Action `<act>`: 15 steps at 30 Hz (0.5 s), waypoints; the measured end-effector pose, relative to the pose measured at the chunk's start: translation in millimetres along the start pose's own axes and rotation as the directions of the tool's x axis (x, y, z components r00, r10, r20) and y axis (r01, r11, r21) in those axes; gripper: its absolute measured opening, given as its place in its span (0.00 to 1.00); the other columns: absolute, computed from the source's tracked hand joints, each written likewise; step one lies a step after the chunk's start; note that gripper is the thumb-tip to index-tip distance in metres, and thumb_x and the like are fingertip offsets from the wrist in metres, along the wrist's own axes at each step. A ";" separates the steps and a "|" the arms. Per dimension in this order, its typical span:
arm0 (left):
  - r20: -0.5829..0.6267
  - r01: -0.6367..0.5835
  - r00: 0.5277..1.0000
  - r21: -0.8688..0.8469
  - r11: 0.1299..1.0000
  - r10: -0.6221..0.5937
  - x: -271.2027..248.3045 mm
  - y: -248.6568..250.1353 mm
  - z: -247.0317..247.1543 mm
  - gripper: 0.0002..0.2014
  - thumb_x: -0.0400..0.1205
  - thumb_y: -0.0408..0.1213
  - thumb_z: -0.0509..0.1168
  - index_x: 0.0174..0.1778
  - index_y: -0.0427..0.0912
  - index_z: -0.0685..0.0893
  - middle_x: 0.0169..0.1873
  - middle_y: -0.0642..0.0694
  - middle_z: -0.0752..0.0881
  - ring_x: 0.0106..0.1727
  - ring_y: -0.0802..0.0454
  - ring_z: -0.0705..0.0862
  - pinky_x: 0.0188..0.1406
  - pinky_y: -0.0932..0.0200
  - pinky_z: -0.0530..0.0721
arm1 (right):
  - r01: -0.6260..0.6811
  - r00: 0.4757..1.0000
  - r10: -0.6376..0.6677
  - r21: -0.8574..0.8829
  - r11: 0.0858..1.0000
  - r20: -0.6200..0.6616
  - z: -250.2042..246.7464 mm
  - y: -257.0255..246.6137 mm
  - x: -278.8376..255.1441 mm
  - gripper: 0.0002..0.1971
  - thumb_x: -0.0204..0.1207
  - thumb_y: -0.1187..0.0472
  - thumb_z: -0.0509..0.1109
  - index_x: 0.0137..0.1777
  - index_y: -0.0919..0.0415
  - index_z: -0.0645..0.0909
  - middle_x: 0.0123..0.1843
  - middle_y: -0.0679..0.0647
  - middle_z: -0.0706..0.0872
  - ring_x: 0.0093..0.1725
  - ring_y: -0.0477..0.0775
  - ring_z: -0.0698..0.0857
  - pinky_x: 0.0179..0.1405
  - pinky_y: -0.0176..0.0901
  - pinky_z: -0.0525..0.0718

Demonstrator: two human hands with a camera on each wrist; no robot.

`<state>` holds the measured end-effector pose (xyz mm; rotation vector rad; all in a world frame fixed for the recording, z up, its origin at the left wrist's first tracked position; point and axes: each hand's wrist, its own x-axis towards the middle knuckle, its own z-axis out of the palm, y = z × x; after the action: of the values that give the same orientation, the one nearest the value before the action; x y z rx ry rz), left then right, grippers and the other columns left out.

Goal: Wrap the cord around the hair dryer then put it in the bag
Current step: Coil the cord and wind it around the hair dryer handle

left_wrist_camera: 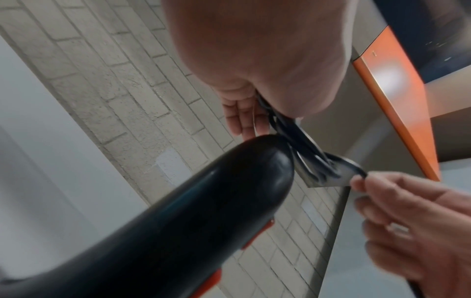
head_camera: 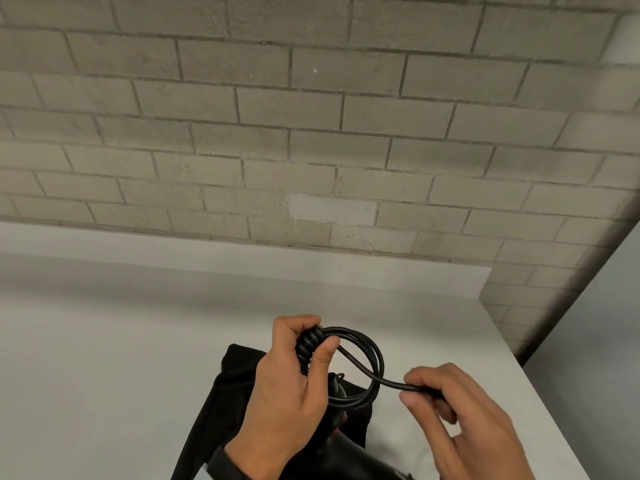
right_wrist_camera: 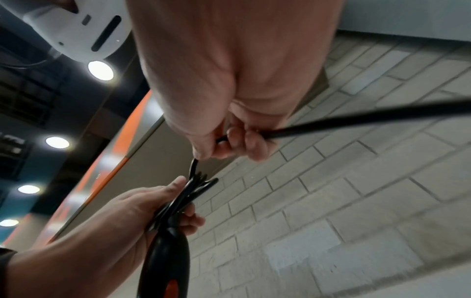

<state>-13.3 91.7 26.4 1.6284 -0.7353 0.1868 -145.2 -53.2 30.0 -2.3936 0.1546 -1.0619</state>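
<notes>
My left hand (head_camera: pixel 298 368) grips a bundle of coiled black cord (head_camera: pixel 360 365) above the table, thumb pressed over the tight wraps. The loops hang in a ring to its right. My right hand (head_camera: pixel 446 403) pinches a free stretch of the same cord (right_wrist_camera: pixel 356 119) between thumb and fingers and holds it taut. The black hair dryer (left_wrist_camera: pixel 178 221) with orange buttons hangs below my left hand; its handle (right_wrist_camera: pixel 168 258) points toward the camera. A black fabric bag (head_camera: pixel 228 396) lies flat on the table under both hands.
The white table (head_camera: pixel 104 341) runs to a grey brick wall (head_camera: pixel 311 133) at the back. Its right edge (head_camera: pixel 540 386) is close to my right hand. An orange-trimmed panel (left_wrist_camera: pixel 397 113) shows overhead in the left wrist view.
</notes>
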 end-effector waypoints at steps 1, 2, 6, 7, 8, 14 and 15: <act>0.014 -0.002 1.000 -0.002 1.000 0.002 -0.1 -1.3 -0.7 0.10 0.76 0.50 0.63 0.51 0.58 0.72 0.48 0.64 0.84 0.39 0.54 0.86 0.31 0.69 0.83 | 0.071 0.997 -0.071 -0.005 0.997 -0.008 -2.1 -0.8 5.3 0.01 0.75 0.52 0.68 0.45 0.44 0.81 0.37 0.40 0.78 0.35 0.34 0.75 0.37 0.19 0.71; 0.029 -0.004 1.000 0.003 1.000 0.004 -0.3 -2.6 -1.1 0.11 0.76 0.52 0.63 0.52 0.58 0.72 0.48 0.65 0.85 0.38 0.54 0.86 0.31 0.68 0.83 | 0.131 0.991 -0.131 -0.016 0.991 -0.013 -4.2 -1.6 10.7 0.03 0.76 0.53 0.68 0.46 0.48 0.82 0.37 0.41 0.79 0.36 0.34 0.75 0.38 0.19 0.71; 0.098 -0.017 0.995 0.014 1.000 0.016 -1.3 -5.4 -3.1 0.13 0.76 0.57 0.61 0.52 0.59 0.71 0.48 0.63 0.85 0.37 0.56 0.87 0.33 0.62 0.84 | 0.243 0.969 -0.243 0.018 0.970 0.033 -11.5 -6.0 33.3 0.05 0.78 0.55 0.68 0.50 0.52 0.84 0.39 0.46 0.80 0.36 0.39 0.76 0.37 0.22 0.72; 0.118 -0.021 0.993 0.016 1.000 0.019 -1.4 -5.7 -3.5 0.13 0.76 0.58 0.61 0.53 0.59 0.71 0.47 0.61 0.85 0.36 0.55 0.86 0.33 0.61 0.84 | 0.242 0.969 -0.244 0.054 0.969 0.045 -12.3 -7.9 39.4 0.05 0.78 0.56 0.68 0.51 0.51 0.84 0.40 0.44 0.79 0.36 0.39 0.76 0.36 0.23 0.73; 0.136 -0.029 0.990 0.019 0.999 0.027 -1.4 -5.9 -3.9 0.13 0.77 0.59 0.61 0.53 0.60 0.71 0.46 0.61 0.85 0.35 0.55 0.86 0.33 0.61 0.84 | 0.228 0.971 -0.234 0.098 0.969 0.055 -13.0 -10.5 46.1 0.05 0.79 0.55 0.67 0.51 0.51 0.83 0.40 0.42 0.79 0.36 0.39 0.77 0.34 0.25 0.74; 0.181 -0.111 0.977 -0.015 0.994 0.112 -2.2 -5.3 -4.3 0.18 0.74 0.68 0.65 0.55 0.71 0.70 0.49 0.68 0.86 0.42 0.65 0.88 0.39 0.76 0.80 | 0.139 0.986 -0.158 0.279 0.950 0.046 -5.8 -28.1 78.2 0.06 0.78 0.54 0.72 0.47 0.54 0.87 0.37 0.41 0.82 0.35 0.41 0.81 0.34 0.22 0.73; 0.186 -0.107 0.976 -0.026 0.994 0.110 -2.4 -5.0 -4.5 0.19 0.71 0.68 0.68 0.53 0.74 0.69 0.49 0.67 0.86 0.43 0.64 0.88 0.41 0.75 0.81 | 0.115 0.989 -0.138 0.309 0.944 0.054 -2.6 -30.5 80.8 0.05 0.77 0.54 0.73 0.47 0.54 0.87 0.38 0.41 0.83 0.34 0.40 0.81 0.33 0.21 0.72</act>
<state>-11.1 96.9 22.0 1.6062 -0.9686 0.1057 -94.6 -52.3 100.0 -2.1796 -0.1806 -0.9710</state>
